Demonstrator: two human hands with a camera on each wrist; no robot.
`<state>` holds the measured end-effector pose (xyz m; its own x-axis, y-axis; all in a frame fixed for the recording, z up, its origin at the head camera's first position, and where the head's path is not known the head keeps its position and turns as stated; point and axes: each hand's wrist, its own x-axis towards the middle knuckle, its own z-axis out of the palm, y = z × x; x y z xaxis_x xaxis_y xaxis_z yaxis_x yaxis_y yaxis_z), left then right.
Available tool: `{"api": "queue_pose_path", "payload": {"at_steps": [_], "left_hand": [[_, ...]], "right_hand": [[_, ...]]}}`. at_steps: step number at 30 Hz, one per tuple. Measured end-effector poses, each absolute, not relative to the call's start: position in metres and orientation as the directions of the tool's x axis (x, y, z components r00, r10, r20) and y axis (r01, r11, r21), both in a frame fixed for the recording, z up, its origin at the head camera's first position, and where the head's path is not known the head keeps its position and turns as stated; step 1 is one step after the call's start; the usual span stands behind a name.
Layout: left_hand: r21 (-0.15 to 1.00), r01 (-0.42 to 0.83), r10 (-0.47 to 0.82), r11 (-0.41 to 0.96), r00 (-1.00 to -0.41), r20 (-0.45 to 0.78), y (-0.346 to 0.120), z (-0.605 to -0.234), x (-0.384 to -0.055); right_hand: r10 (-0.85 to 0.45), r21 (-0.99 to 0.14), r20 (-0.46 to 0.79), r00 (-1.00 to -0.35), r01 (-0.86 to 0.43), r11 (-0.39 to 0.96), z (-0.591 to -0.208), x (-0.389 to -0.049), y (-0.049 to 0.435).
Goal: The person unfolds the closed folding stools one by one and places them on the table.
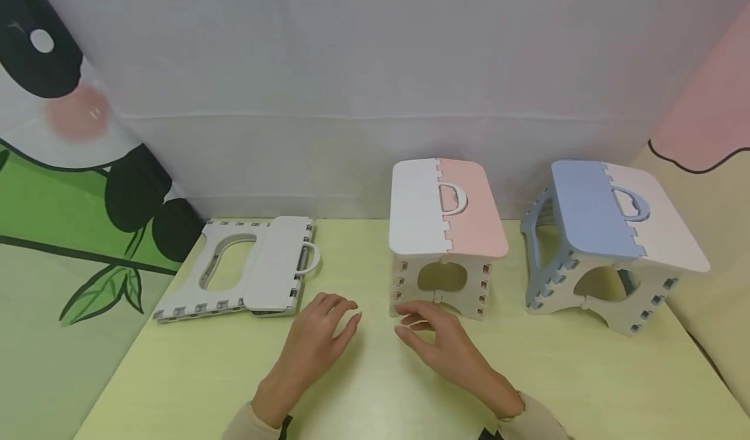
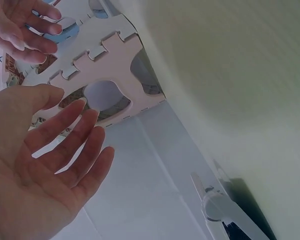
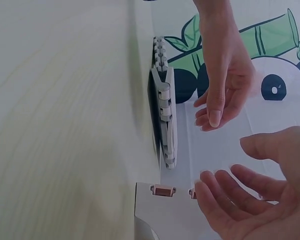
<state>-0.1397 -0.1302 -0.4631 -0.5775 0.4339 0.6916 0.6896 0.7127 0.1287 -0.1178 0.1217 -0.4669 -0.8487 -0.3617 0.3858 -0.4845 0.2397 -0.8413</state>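
My left hand hovers over the front of the table, fingers loosely bent and holding nothing. Just beyond it lies a folded white step stool, flat on the table with its handle toward the middle. My right hand is also bare, its relaxed fingers in front of the unfolded pink and white step stool. That stool stands upright, its handle on top. In the left wrist view the left hand shows spread fingers; in the right wrist view the right hand has gently curved, parted fingers.
A blue and white step stool stands unfolded at the right. The pale yellow table meets a light cloth backdrop behind the stools. A panda drawing covers the cloth at the left.
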Motion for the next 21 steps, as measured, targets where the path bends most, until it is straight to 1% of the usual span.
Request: {"api": "queue_pose_path", "payload": {"at_steps": [10, 14, 21], "left_hand": [[0.135, 0.659, 0.403, 0.74, -0.595, 0.695, -0.151, -0.463, -0.14], [0.136, 0.657, 0.4, 0.741, -0.595, 0.697, -0.157, -0.463, -0.14], [0.123, 0.639, 0.393, 0.759, -0.601, 0.696, -0.168, -0.467, -0.141]], "right_hand": [[-0.382, -0.859, 0.378, -0.843, -0.473, 0.193, -0.466, -0.125, 0.107], [-0.394, -0.876, 0.356, -0.847, -0.449, 0.175, -0.466, -0.129, 0.101], [-0.424, -0.9, 0.292, -0.857, -0.396, 0.182, -0.466, -0.133, 0.093]]}}
